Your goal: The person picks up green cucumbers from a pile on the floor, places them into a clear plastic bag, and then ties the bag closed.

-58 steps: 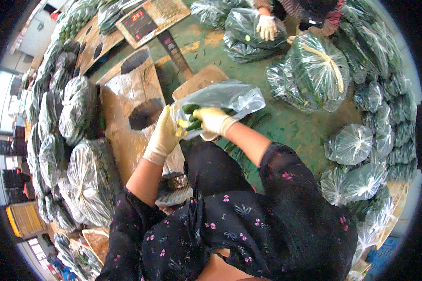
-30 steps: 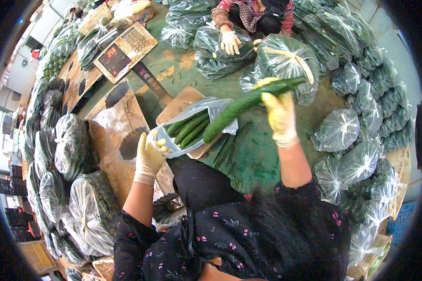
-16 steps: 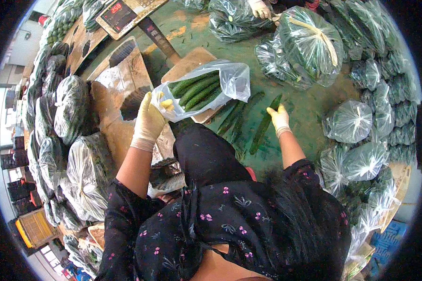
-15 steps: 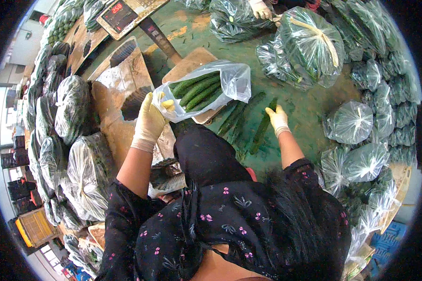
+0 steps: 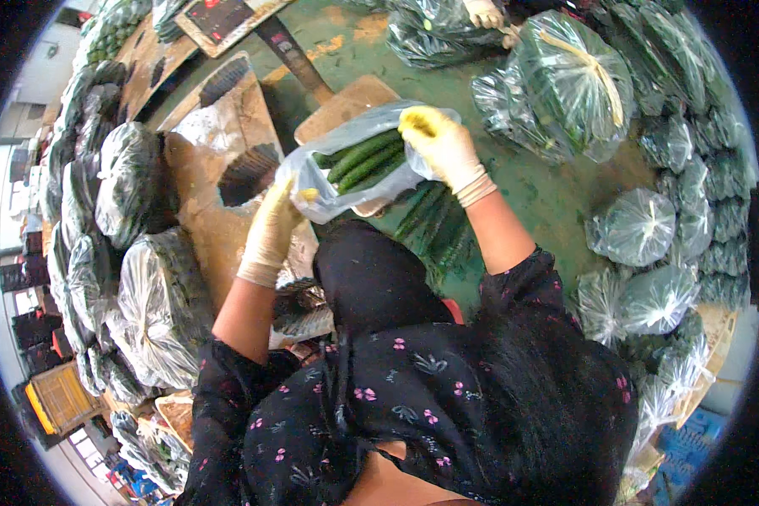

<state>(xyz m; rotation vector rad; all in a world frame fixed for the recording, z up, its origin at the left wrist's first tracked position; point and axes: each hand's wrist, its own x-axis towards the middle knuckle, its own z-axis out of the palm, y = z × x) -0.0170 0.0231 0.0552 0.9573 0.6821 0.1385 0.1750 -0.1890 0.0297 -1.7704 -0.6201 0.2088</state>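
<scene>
A clear plastic bag (image 5: 305, 165) of dark green cucumbers (image 5: 369, 162) lies on a brown platform (image 5: 350, 108) in front of me, its mouth spread wide. My left hand (image 5: 270, 234), in a pale yellow glove, is closed on the bag's left edge. At the opposite edge my right hand (image 5: 444, 150), gloved alike, is bent with its fingers closed on the plastic. Several loose cucumbers (image 5: 430, 221) rest on the green table below my right wrist.
A weighing scale display (image 5: 219, 21) stands on a post at the upper left. Tied bags of cucumbers (image 5: 578, 84) sit at the upper right, with more bags (image 5: 148, 295) stacked along the left. A co-worker's gloved hand (image 5: 483, 13) touches a bag at the far side.
My right hand has let go of a loose cucumber on the table and moved up and left to the bag's right edge. The left hand stays on the bag.
</scene>
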